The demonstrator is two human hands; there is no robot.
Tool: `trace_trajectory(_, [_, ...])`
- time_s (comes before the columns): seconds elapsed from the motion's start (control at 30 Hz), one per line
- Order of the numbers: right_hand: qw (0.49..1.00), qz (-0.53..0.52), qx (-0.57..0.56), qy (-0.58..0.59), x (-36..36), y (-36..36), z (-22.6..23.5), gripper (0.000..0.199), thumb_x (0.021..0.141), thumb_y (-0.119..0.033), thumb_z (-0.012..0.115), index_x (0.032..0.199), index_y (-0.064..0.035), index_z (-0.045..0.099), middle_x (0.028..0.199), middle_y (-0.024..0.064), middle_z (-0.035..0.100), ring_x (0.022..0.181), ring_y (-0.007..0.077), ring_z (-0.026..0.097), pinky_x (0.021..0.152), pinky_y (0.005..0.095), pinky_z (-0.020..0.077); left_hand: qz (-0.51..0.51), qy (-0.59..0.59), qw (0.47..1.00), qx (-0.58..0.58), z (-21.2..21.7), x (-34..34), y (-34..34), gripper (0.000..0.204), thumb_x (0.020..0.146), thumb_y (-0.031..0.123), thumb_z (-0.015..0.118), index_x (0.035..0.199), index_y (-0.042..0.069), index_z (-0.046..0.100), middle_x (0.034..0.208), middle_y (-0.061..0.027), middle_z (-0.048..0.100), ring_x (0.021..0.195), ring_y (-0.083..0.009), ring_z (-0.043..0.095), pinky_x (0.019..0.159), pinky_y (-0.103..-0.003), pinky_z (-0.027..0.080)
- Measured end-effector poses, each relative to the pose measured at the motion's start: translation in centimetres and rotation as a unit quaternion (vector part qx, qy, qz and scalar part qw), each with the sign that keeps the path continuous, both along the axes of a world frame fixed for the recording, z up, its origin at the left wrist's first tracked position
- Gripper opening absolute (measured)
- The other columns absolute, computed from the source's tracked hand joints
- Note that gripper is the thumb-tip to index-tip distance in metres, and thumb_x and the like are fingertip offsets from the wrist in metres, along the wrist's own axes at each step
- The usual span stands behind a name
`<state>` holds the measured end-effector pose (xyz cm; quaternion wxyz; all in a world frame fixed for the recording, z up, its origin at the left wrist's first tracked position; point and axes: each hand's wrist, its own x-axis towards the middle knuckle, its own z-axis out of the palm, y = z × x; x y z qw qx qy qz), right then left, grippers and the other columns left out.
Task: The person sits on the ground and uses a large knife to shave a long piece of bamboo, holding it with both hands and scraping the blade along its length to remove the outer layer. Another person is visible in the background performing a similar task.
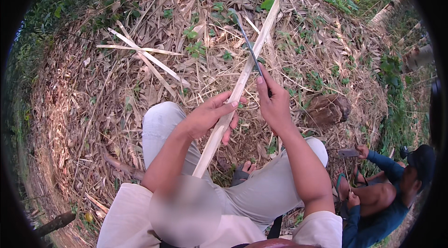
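Note:
My left hand (pixel 212 115) is closed round a long, pale bamboo strip (pixel 244 76), thumb on top and fingers underneath. The strip slants from my lap up to the far right. In my right hand (pixel 274 103) is the handle of a long knife (pixel 246 34), mostly hidden by the fingers. Its dark, narrow blade points away from me and crosses the strip beyond my left hand. Whether the edge touches the strip, I cannot tell.
Several pale split strips (pixel 158 66) lie crossed on dry leaves at the far left. A short log (pixel 328 109) lies right of my knee, a branch (pixel 122 167) to the left. At the lower right a seated person (pixel 380 196) holds a broad blade (pixel 348 153).

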<state>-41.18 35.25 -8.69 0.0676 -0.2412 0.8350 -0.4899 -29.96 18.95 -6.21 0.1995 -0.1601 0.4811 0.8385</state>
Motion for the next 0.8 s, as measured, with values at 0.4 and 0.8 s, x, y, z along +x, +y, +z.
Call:
trace_trajectory(0.4, [0.997, 0.020, 0.065, 0.025, 1.7, -0.5, 0.4, 0.053, 0.100, -0.040, 0.057, 0.135, -0.0009, 0.055, 0.077, 0.0174, 0.065, 0.065, 0.0298, 0.061, 0.065, 0.0411, 0.0479, 0.064, -0.024, 0.990, 0.125, -1.7, 0.2, 0.0, 0.019, 0.106, 0.025, 0.044, 0.119, 0.012, 0.041, 0.066, -0.0022, 0.046, 0.041, -0.0089, 0.039, 0.035, -0.022, 0.035])
trace_trajectory(0.8, [0.987, 0.026, 0.031, 0.154, 0.9, 0.4, -0.1, 0.046, 0.101, -0.036, 0.057, 0.136, -0.0070, 0.057, 0.077, 0.0137, 0.062, 0.059, 0.0264, 0.060, 0.054, 0.0387, 0.0471, 0.047, -0.031, 0.995, 0.083, -1.1, 0.5, 0.3, 0.017, 0.106, 0.026, 0.042, 0.117, 0.012, 0.044, 0.069, -0.0034, 0.050, 0.037, -0.0085, 0.039, 0.033, -0.022, 0.032])
